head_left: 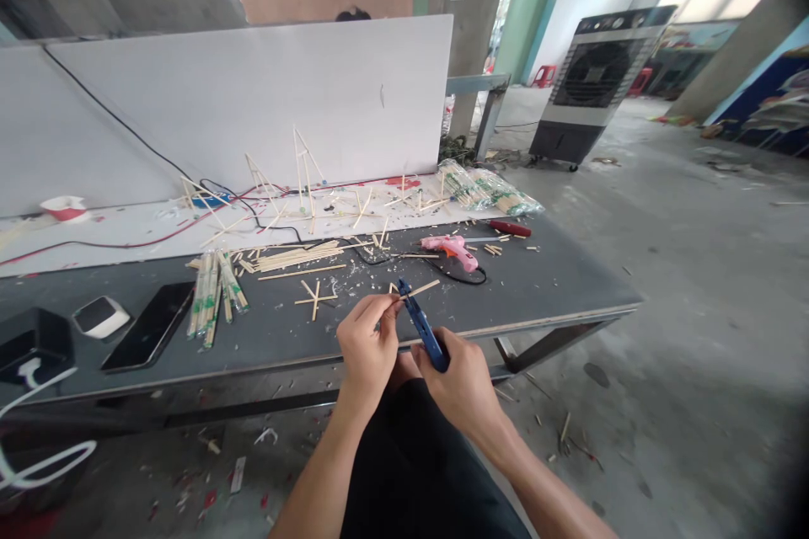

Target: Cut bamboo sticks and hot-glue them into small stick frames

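Note:
My right hand (464,375) is wrapped round the handle of a dark blue cutting tool (420,324), whose head points up and to the left. A thin wooden stick (425,290) lies across the tool's head, its far end sticking out to the right. My left hand (370,341) pinches the near end of that stick, close beside the tool. Both hands are over the front edge of the grey table (537,295). On the table left of my hands rests a small star of crossed sticks (315,300).
A pink glue gun (452,251), a red-handled tool (511,228), loose sticks (297,258) and wrapped bundles (206,295) lie on the table. Stick frames (305,168) stand behind, before a white board (347,101). A phone (150,327) is at left.

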A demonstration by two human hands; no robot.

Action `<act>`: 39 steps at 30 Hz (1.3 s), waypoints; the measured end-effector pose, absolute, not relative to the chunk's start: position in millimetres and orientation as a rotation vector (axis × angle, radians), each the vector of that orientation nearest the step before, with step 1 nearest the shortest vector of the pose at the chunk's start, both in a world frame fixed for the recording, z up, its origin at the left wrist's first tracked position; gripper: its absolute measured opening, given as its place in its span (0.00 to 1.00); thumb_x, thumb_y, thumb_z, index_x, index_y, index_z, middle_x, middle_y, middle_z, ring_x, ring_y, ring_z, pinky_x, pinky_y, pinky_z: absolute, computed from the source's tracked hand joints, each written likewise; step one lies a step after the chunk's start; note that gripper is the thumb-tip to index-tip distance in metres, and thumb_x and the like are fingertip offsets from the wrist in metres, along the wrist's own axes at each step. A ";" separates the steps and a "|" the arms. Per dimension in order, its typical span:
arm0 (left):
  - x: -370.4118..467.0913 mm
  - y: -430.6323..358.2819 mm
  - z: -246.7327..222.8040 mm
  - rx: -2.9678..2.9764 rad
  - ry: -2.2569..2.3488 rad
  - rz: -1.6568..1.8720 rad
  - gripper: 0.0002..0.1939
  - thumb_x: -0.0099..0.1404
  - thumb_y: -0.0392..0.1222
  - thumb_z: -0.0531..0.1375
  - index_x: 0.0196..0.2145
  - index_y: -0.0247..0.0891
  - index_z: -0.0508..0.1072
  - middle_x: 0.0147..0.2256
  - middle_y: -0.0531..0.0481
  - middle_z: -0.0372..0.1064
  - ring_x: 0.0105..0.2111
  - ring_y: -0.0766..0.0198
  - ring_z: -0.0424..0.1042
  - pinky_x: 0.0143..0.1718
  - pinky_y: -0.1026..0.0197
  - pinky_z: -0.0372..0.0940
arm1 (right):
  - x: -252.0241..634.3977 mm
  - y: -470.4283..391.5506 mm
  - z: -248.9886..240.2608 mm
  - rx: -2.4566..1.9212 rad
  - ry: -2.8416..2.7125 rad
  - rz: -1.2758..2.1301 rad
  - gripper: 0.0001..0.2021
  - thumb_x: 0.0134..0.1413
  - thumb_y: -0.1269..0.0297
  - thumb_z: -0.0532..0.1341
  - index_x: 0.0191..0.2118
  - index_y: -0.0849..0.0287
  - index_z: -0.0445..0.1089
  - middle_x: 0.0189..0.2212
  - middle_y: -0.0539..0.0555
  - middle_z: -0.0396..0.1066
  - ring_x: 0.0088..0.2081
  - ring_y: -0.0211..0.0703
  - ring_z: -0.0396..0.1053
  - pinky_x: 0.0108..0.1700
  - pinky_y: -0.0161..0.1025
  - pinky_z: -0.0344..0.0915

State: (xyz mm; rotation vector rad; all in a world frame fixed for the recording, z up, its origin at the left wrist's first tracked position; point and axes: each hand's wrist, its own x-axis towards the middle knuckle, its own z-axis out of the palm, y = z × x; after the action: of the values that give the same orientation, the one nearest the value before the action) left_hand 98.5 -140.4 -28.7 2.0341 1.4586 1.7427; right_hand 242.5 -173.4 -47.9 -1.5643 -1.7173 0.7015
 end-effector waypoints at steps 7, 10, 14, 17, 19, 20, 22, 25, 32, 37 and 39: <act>96.1 -139.9 -27.0 2.211 1.453 1.693 0.07 0.69 0.31 0.57 0.35 0.36 0.74 0.32 0.47 0.75 0.32 0.64 0.74 0.35 0.65 0.66 | 243.1 -172.1 -54.6 -1.572 -1.727 0.692 0.10 0.58 0.60 0.57 0.27 0.56 0.62 0.21 0.49 0.68 0.23 0.39 0.62 0.29 0.35 0.53; 95.3 -139.1 -27.1 2.291 1.467 1.680 0.08 0.70 0.31 0.56 0.35 0.36 0.73 0.31 0.47 0.73 0.31 0.64 0.73 0.34 0.65 0.65 | 243.9 -171.8 -52.6 -1.570 -1.736 0.704 0.11 0.58 0.60 0.57 0.26 0.56 0.62 0.21 0.49 0.68 0.23 0.39 0.62 0.29 0.35 0.53; 94.3 -138.2 -25.8 2.402 1.527 1.649 0.10 0.70 0.29 0.53 0.35 0.36 0.73 0.27 0.48 0.71 0.27 0.65 0.69 0.29 0.65 0.61 | 243.8 -172.8 -49.6 -1.533 -1.735 0.704 0.11 0.59 0.60 0.57 0.26 0.56 0.61 0.21 0.48 0.67 0.24 0.38 0.62 0.29 0.35 0.53; 92.8 -138.9 -21.9 2.411 1.576 1.629 0.10 0.70 0.30 0.53 0.33 0.37 0.72 0.26 0.49 0.71 0.25 0.65 0.68 0.28 0.65 0.59 | 242.9 -173.6 -48.5 -1.507 -1.732 0.683 0.11 0.58 0.60 0.58 0.27 0.56 0.62 0.22 0.49 0.68 0.25 0.39 0.64 0.30 0.35 0.54; 91.7 -140.1 -18.3 2.371 1.591 1.600 0.11 0.70 0.30 0.53 0.31 0.37 0.71 0.25 0.50 0.71 0.24 0.66 0.68 0.27 0.65 0.58 | 241.9 -173.7 -48.1 -1.484 -1.727 0.667 0.08 0.58 0.60 0.58 0.30 0.57 0.65 0.25 0.50 0.70 0.27 0.41 0.66 0.31 0.36 0.56; 91.3 -140.8 -16.5 2.347 1.598 1.581 0.11 0.70 0.31 0.54 0.30 0.37 0.70 0.25 0.50 0.70 0.23 0.66 0.68 0.26 0.65 0.58 | 241.3 -173.6 -47.8 -1.474 -1.726 0.668 0.07 0.58 0.60 0.58 0.31 0.57 0.67 0.27 0.51 0.71 0.28 0.41 0.67 0.32 0.36 0.57; 90.8 -142.2 -13.1 2.298 1.615 1.536 0.12 0.69 0.32 0.54 0.27 0.37 0.69 0.24 0.50 0.70 0.23 0.66 0.68 0.25 0.65 0.57 | 240.0 -173.6 -47.2 -1.468 -1.717 0.679 0.07 0.58 0.60 0.59 0.33 0.58 0.69 0.28 0.52 0.72 0.30 0.42 0.68 0.33 0.36 0.58; 90.6 -144.2 -9.2 2.235 1.627 1.486 0.13 0.69 0.33 0.53 0.26 0.38 0.68 0.23 0.51 0.69 0.22 0.67 0.67 0.25 0.65 0.56 | 238.4 -174.4 -45.9 -1.475 -1.703 0.705 0.08 0.59 0.60 0.59 0.33 0.58 0.69 0.27 0.52 0.72 0.30 0.43 0.68 0.32 0.37 0.58; 84.8 -147.5 -2.1 2.268 1.591 1.421 0.15 0.69 0.33 0.54 0.23 0.38 0.63 0.19 0.54 0.60 0.19 0.68 0.60 0.22 0.64 0.50 | 239.3 -177.8 -46.2 -1.454 -1.729 0.707 0.08 0.59 0.60 0.58 0.31 0.58 0.67 0.27 0.51 0.71 0.29 0.42 0.67 0.32 0.36 0.57; 82.7 -145.8 -0.9 2.274 1.584 1.341 0.17 0.68 0.33 0.54 0.21 0.38 0.59 0.19 0.55 0.58 0.19 0.68 0.58 0.23 0.63 0.49 | 239.1 -177.8 -49.6 -1.482 -1.743 0.679 0.09 0.58 0.61 0.58 0.28 0.57 0.64 0.24 0.50 0.70 0.26 0.40 0.65 0.29 0.36 0.55; 84.6 -145.4 -3.1 2.278 1.583 1.341 0.16 0.69 0.32 0.54 0.22 0.38 0.60 0.20 0.55 0.60 0.20 0.68 0.59 0.23 0.64 0.50 | 239.3 -177.1 -50.4 -1.506 -1.745 0.673 0.10 0.58 0.60 0.58 0.28 0.57 0.63 0.23 0.50 0.69 0.25 0.40 0.64 0.29 0.35 0.54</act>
State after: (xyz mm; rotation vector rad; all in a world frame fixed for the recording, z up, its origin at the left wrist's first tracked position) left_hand 84.6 -145.4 -3.1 2.2775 1.5828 1.3412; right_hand 239.3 -177.1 -50.4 -1.5061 -1.7446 0.6733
